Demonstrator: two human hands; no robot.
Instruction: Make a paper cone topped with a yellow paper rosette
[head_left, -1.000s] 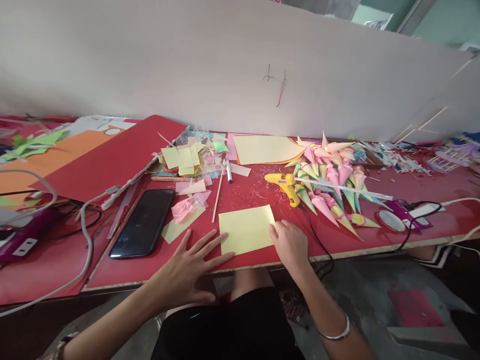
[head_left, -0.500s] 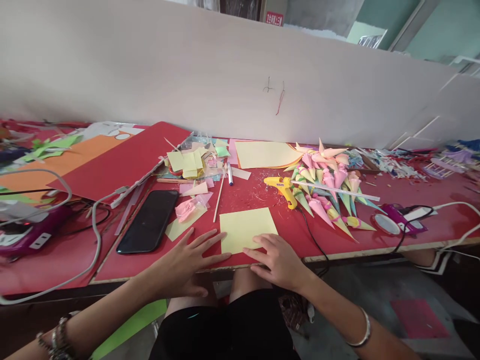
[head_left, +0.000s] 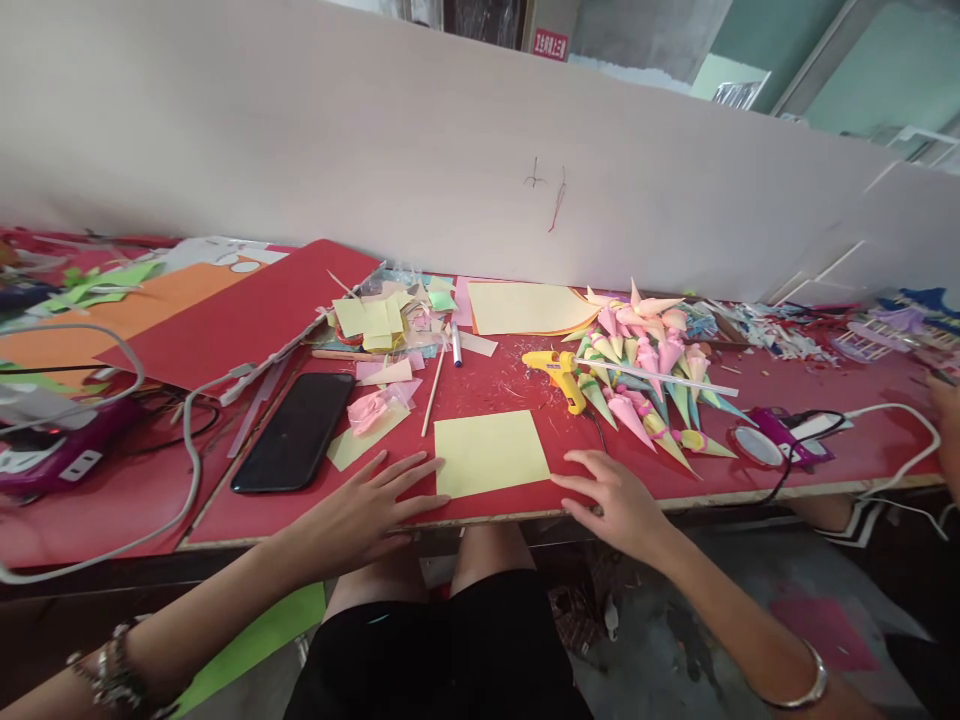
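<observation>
A pale yellow sheet of paper lies flat near the front edge of the red table. My left hand rests at its left side, fingers spread, with fingertips at the paper's edge. On the other side, my right hand is open, its fingertips by the lower right corner. Neither hand grips anything. Behind the paper and to the right lies a yellow glue gun with a clear glue stick in it. A thin stick and a white-and-blue pen lie behind the paper.
A black phone and crumpled pink paper lie left of the paper. Several pastel paper cones are piled at right, near a purple power strip. Red card and cables crowd the left. Another person's hand shows far right.
My right hand has moved right, off the paper's surface to its right edge. My left hand stays by the left edge. Another person's hand has come into view at far right.
</observation>
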